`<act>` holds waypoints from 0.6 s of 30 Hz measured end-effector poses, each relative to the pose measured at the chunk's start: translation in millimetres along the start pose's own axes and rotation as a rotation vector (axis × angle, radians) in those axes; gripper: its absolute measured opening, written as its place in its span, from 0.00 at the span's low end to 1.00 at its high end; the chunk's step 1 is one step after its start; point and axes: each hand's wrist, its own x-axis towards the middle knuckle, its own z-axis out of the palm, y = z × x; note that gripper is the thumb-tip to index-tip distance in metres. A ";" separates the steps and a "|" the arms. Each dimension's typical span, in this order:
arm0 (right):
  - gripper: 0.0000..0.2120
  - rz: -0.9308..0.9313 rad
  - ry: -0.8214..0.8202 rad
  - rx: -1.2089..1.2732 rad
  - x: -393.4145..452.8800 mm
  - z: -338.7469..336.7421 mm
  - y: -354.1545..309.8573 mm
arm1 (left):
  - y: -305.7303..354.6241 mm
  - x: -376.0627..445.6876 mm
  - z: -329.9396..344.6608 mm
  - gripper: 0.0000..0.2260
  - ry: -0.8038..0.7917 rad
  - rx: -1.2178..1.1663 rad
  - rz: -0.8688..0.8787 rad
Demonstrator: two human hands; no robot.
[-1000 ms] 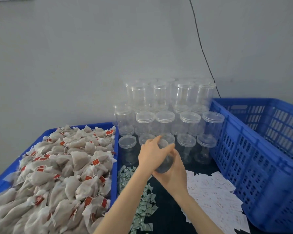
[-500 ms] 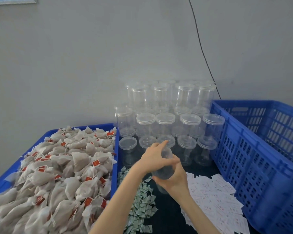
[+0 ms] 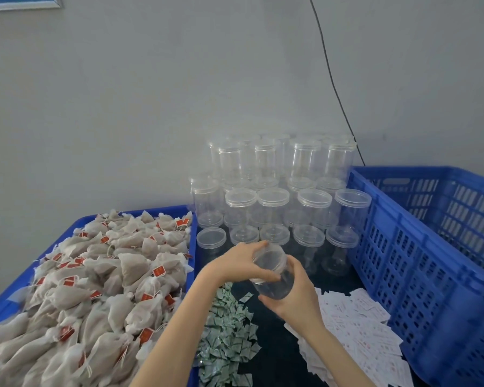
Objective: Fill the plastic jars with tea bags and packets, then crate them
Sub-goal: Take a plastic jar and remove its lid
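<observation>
I hold one clear plastic jar (image 3: 273, 277) tilted over the dark table. My right hand (image 3: 296, 297) grips its body from below. My left hand (image 3: 242, 261) curls round its lid end at the top. A blue tray (image 3: 76, 223) on the left is heaped with beige tea bags (image 3: 101, 277) bearing red tags. Small green-white packets (image 3: 227, 331) lie in a pile below my hands. White packets (image 3: 355, 328) are spread to the right. A tall blue crate (image 3: 419, 247) stands at the right.
Stacked empty clear jars (image 3: 280, 196) with lids fill the back of the table against the grey wall. A black cable (image 3: 330, 74) runs down the wall behind them. The crate's near wall is close to my right forearm.
Both hands have drawn the jar away from the stack toward me and tilted it. The left hand has shifted round the lid end.
</observation>
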 end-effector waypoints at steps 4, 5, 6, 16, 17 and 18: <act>0.39 -0.072 0.000 -0.082 -1.4 8.2 -9.5 | 15.5 5.7 28.7 0.44 0.210 0.046 -0.095; 0.38 -0.089 -0.023 -0.112 -3.4 8.9 -10.6 | 14.1 6.9 29.9 0.43 0.168 0.015 -0.047; 0.39 -0.085 -0.031 -0.115 -5.0 7.9 -9.0 | 12.0 5.4 24.7 0.43 0.075 -0.032 0.005; 0.41 -0.226 0.183 -0.264 -5.9 5.1 -9.6 | 15.2 4.8 17.8 0.41 0.331 0.297 -0.388; 0.40 -0.237 0.193 -0.292 -5.6 5.1 -9.5 | 12.9 7.3 20.5 0.41 0.339 0.288 -0.392; 0.40 -0.241 0.182 -0.305 -5.4 4.6 -7.8 | 9.8 9.0 21.5 0.41 0.294 0.224 -0.331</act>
